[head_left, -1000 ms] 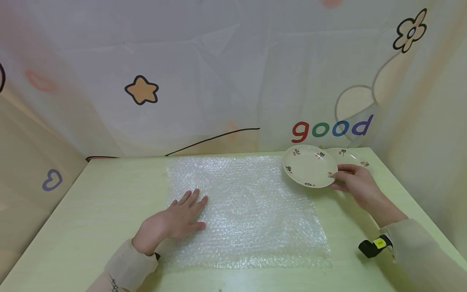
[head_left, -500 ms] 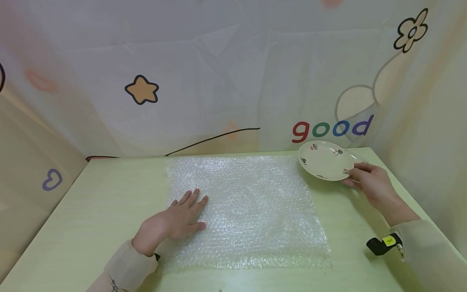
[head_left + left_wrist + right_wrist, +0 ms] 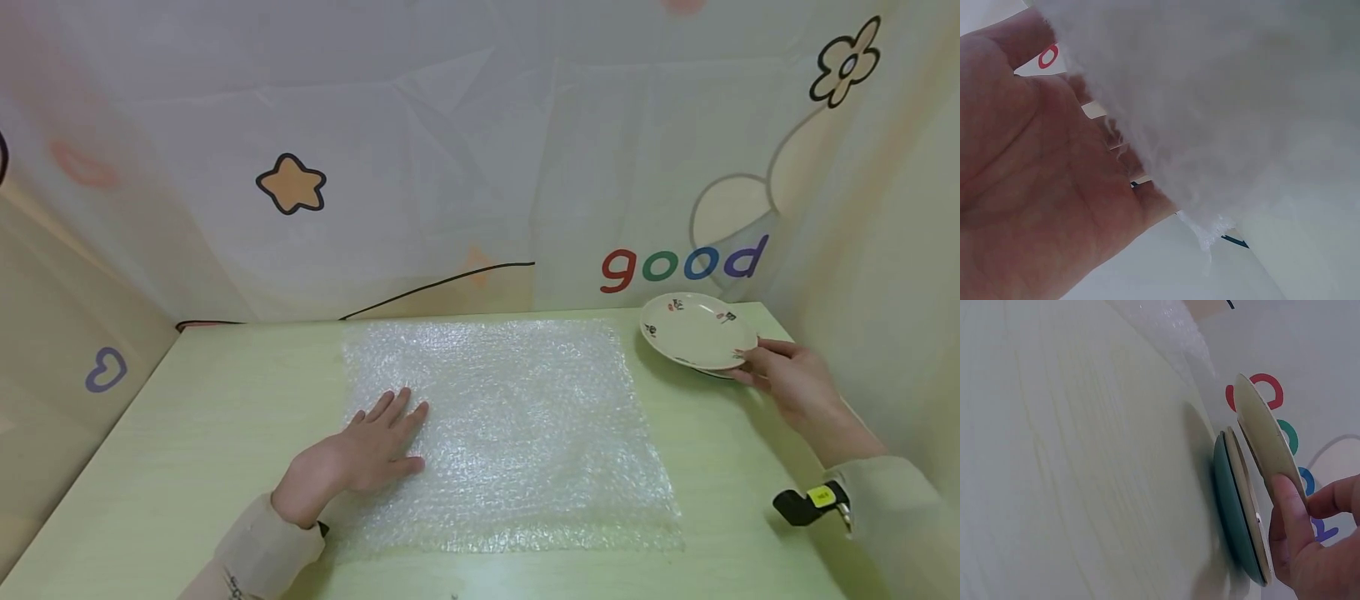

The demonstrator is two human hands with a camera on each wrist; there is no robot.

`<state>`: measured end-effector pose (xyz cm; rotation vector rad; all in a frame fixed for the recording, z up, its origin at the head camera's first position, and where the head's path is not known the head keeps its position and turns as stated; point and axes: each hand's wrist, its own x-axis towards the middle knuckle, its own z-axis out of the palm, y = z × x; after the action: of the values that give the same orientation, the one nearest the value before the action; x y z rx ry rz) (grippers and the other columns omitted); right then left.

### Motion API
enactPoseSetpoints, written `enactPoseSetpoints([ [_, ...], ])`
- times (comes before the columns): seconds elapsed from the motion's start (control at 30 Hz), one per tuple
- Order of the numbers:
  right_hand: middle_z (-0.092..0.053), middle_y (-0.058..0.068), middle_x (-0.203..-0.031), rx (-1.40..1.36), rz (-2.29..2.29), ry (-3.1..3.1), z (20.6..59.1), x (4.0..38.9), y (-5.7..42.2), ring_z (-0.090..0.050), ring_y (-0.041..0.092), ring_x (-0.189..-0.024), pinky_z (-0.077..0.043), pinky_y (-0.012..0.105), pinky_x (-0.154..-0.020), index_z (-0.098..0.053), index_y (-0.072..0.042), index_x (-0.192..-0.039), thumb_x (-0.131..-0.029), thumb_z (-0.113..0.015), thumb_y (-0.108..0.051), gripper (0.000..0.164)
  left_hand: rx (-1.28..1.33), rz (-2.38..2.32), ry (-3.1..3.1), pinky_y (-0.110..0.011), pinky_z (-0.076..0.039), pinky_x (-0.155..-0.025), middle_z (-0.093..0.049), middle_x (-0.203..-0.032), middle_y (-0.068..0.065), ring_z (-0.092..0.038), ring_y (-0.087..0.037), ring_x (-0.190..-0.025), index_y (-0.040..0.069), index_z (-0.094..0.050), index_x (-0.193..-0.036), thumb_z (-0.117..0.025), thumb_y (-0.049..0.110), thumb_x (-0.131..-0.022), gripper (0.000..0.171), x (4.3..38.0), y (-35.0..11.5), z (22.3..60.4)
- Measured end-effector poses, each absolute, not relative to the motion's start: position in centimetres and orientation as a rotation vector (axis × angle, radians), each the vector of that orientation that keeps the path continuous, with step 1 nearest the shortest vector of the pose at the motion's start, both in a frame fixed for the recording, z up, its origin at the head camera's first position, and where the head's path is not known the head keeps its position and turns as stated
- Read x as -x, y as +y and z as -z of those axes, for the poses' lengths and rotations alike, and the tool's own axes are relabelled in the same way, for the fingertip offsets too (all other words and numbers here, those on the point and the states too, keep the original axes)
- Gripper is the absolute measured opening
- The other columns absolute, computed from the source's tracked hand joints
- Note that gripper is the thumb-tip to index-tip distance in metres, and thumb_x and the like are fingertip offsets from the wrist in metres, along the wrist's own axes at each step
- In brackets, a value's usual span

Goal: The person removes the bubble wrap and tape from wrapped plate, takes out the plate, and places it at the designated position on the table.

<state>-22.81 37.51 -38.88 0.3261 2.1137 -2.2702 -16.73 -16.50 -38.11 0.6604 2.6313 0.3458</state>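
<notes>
My right hand (image 3: 802, 392) pinches the right rim of a cream plate (image 3: 697, 329) with small red and black motifs, at the back right of the table. In the right wrist view this plate (image 3: 1263, 428) is tilted, a narrow gap over a stack: a cream plate (image 3: 1244, 481) on a teal-sided dish (image 3: 1229, 512). From the head view, the held plate covers most of the stack. My left hand (image 3: 367, 446) rests with spread fingers on the left part of a sheet of bubble wrap (image 3: 525, 442). The sheet's edge (image 3: 1147, 150) hides its fingertips in the left wrist view.
The bubble wrap lies flat over the middle of a pale green table (image 3: 187, 467). A printed curtain (image 3: 420, 167) with a star and the word "good" stands right behind the table, and curtain sides rise left and right. A black wrist camera (image 3: 810, 504) sits at the right sleeve.
My right hand has carried the plate rightward, off the corner of the bubble wrap and over the stack at the back right. The left hand has stayed in place.
</notes>
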Motion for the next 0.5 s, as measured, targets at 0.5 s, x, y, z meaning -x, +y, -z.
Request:
enactPoseSetpoints([
  [0.5,-0.050,0.008,-0.108,-0.472,2.346,2.016,38.8,22.1,39.7,-0.069,0.010,-0.078,-0.059,0.025,-0.077,-0.023,0.012,-0.149,-0.101,-0.059,0.002,0.061,-0.655,-0.335,2.634,-0.069,-0.017,-0.117,-0.005,-0.168,-0.027,-0.004,-0.045,-0.154,0.003,-0.023,-0.163,-0.059,0.037,-0.105,0.076,16.8,-16.4,38.0],
])
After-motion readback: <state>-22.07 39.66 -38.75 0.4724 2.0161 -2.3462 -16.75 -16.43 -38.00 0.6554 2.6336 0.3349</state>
